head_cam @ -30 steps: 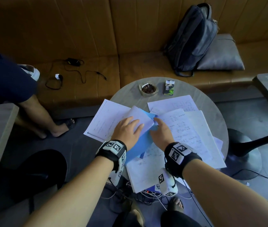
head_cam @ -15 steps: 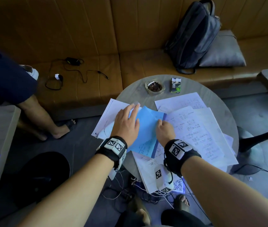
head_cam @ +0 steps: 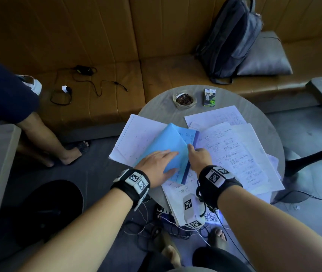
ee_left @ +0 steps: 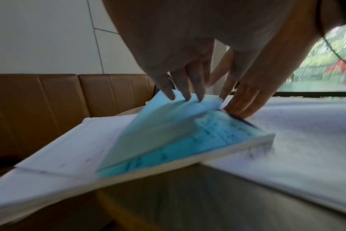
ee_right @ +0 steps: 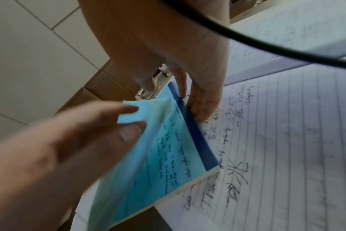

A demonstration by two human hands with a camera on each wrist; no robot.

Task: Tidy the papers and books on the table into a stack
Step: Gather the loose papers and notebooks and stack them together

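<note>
A blue notebook (head_cam: 168,142) lies on the round grey table (head_cam: 160,107), half over white sheets (head_cam: 136,138) that hang past the left edge. My left hand (head_cam: 156,165) lies flat on its loose blue cover (ee_left: 158,125), which bows up over written blue pages (ee_right: 168,156). Its straight fingertips (ee_left: 186,93) reach the cover's far edge. My right hand (head_cam: 200,157) stands beside it, fingers (ee_right: 201,109) braced against the dark blue spine. Handwritten lined papers (head_cam: 234,154) fan out to the right and under the notebook.
An ashtray (head_cam: 184,100) and a small pack (head_cam: 209,97) sit at the table's far edge. A backpack (head_cam: 232,36) and cushion (head_cam: 266,57) rest on the brown sofa. Another person's legs (head_cam: 44,142) stand left. Cables (head_cam: 175,224) lie under the table.
My left hand has brought the blue cover over to the right across the notebook and slid back toward me. My right hand has stayed at the spine.
</note>
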